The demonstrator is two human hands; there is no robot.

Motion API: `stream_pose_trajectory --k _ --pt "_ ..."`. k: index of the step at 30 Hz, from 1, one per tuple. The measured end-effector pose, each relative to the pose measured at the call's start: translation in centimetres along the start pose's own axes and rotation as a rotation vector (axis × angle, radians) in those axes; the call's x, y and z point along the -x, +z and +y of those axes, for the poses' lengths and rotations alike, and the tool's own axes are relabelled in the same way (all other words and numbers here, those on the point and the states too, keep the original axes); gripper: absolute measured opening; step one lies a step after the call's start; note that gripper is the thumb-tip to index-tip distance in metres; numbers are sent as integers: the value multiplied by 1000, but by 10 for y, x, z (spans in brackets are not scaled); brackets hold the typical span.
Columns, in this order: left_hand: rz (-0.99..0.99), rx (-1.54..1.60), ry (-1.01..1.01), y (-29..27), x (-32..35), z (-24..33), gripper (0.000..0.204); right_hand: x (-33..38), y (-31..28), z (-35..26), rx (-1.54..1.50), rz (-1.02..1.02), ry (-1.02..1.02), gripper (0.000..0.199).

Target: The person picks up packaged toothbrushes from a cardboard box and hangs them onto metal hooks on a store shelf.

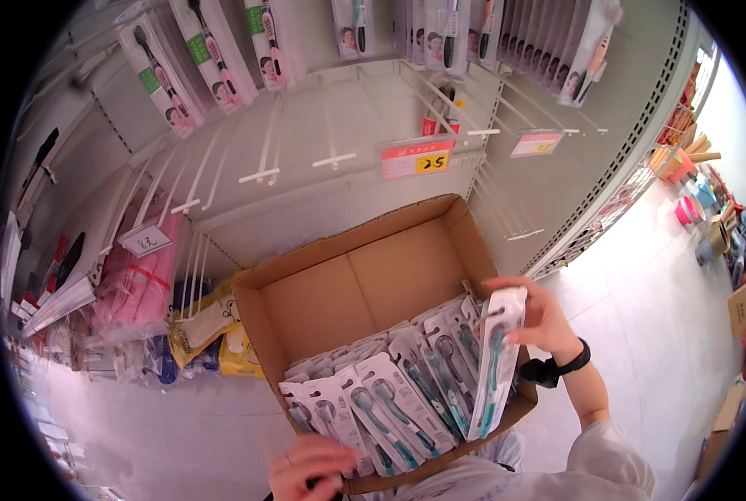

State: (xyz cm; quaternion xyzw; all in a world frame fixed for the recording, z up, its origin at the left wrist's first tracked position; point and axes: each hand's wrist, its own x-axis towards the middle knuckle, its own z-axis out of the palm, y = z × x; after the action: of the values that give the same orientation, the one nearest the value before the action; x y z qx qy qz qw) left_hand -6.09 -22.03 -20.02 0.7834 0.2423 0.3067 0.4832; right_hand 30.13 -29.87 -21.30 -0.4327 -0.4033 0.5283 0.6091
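A brown cardboard box [306,280] stands open in front of me, its near half packed with toothbrushes in clear-fronted blister packs [377,409]. My right hand [541,319] pinches one toothbrush pack [491,376] near its upper end, at the box's right side. That pack is tilted and shows a teal and white brush; its lower end reaches down to the other packs. By the near left corner of the box, my left hand [313,468] has loosely bent fingers with a gap to the thumb. Its fingertips are beside the nearest packs, and I see nothing held in it.
Pegboard shelving with white hooks [260,175] rises beyond the box. Toothbrush packs [214,54] hang along the top. Price tags [417,159] jut out from hooks. Yellow and pink packaged goods [210,330] hang at left. Right lies a pale floor [640,309] with goods along its edge.
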Motion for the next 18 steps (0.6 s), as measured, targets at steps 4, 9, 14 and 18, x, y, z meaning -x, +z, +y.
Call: stream_pose_trajectory --k 4,9,14,18 --pt "-93 346 -85 22 -34 29 39 -26 33 -30 -98 -6 -129 74" --pt "-105 -64 34 53 -40 8 56 -51 88 -30 -246 -194 -81 58" --pt "-300 230 -228 50 -16 -26 84 -73 130 -20 -220 -354 -62 53" --pt "-193 681 -345 44 19 -50 63 -81 145 -4 -251 -370 -45 51"
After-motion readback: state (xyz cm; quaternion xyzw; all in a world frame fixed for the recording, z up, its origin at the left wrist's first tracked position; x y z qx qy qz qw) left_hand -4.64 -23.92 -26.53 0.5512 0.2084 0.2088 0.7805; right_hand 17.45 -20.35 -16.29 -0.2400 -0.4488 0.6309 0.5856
